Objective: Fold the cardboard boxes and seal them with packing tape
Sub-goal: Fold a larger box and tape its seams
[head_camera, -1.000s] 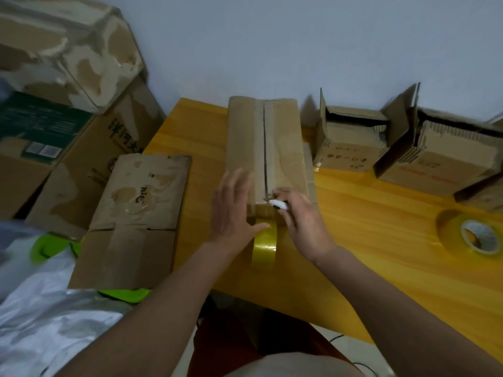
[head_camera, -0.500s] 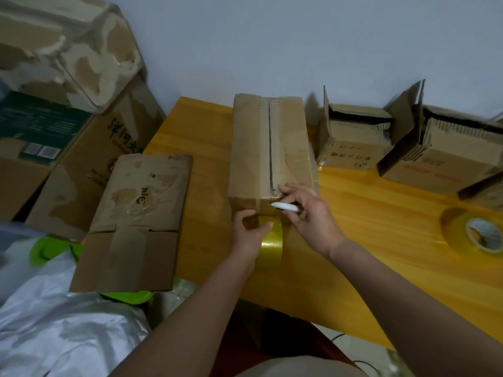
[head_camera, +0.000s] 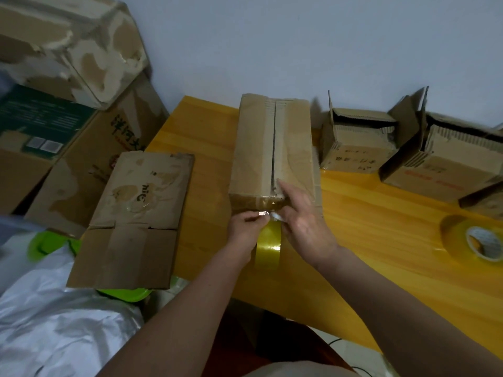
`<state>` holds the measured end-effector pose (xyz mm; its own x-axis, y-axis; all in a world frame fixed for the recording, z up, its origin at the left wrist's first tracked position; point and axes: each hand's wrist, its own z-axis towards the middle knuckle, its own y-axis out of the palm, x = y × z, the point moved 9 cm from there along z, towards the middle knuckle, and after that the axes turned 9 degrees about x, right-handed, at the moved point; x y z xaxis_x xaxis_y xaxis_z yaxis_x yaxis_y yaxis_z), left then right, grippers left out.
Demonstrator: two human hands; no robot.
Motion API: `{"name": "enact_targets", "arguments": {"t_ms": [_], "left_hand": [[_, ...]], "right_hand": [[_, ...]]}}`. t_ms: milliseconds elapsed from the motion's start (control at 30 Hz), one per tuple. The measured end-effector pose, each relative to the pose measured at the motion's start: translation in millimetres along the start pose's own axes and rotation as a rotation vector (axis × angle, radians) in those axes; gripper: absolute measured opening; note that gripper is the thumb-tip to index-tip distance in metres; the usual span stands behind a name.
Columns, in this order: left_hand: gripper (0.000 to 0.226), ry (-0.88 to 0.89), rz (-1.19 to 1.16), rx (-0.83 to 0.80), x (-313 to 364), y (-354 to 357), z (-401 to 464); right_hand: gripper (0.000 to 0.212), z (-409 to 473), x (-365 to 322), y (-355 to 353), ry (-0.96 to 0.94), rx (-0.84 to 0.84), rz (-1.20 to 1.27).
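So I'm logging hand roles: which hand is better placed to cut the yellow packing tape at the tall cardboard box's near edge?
Probably the right hand: it holds a small white cutter at the tape by the box, while the left hand pinches the tape.

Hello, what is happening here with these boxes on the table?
A person is sealing a tall cardboard box on a yellow table. Both hands meet at its near end: the left hand pinches the tape strip, and the right hand holds a small white tool against it, just above the tape roll. The top seam looks untaped further back. Two open boxes and a spare roll sit to the right.
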<state>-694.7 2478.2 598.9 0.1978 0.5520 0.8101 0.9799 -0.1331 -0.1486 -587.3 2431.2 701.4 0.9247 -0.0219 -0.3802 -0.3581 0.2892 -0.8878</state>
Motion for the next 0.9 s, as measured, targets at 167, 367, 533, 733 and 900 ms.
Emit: {"name": "enact_targets", "arguments": {"t_ms": [167, 367, 533, 733, 900], "left_hand": [[0.015, 0.0, 0.055, -0.049, 2.1, -2.6, 4.8], [0.007, 0.034, 0.056, -0.096, 4.4, 0.3, 11.4], [0.006, 0.149, 0.015, -0.086, 8.0, 0.2, 18.3], [0.009, 0.243, -0.034, -0.139, 5.6, 1.7, 24.5], [0.015, 0.387, -0.061, -0.207, 15.1, 7.4, 14.6]], "right_hand": [[0.028, -19.5, 23.7, -24.5, 0.059, 0.109, -0.052], [0.007, -67.3, 98.4, 16.5, 0.421, 0.079, 0.177], [0.017, -75.1, 154.5, 80.4, 0.713, -0.061, 0.341], [0.012, -40.7, 115.3, -9.3, 0.308, 0.546, -0.031], [0.041, 14.6, 2.1, -16.2, -0.33, 0.47, -0.344]]}}
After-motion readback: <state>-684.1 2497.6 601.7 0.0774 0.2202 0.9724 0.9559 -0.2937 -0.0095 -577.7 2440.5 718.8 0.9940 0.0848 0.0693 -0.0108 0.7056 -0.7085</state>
